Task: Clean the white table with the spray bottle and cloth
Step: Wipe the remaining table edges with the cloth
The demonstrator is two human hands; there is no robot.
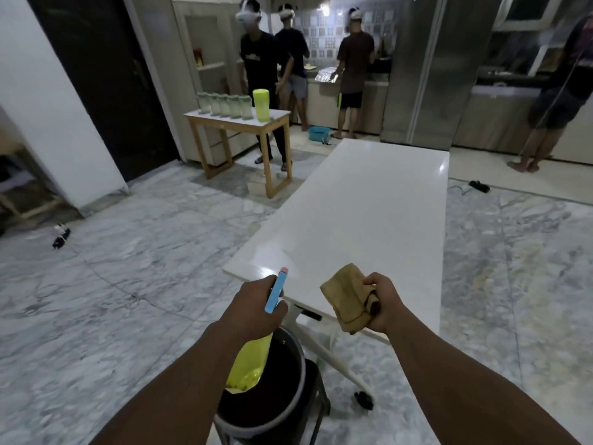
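A long white table [359, 207] stretches away from me, and its near edge lies just beyond my hands. My left hand [253, 308] grips a spray bottle [276, 290] with a blue head, a pink nozzle tip and a yellow body that hangs below my wrist. The nozzle points toward the table's near left corner. My right hand [380, 301] holds a folded tan cloth [348, 298] in the air over the table's near edge.
A dark bucket [269, 399] on a stool stands below my left arm. A wooden side table [237, 130] with jars and a yellow-green container is at the back left. Several people stand at the kitchen counters behind. Cables and a blue basin [318, 133] lie on the marble floor.
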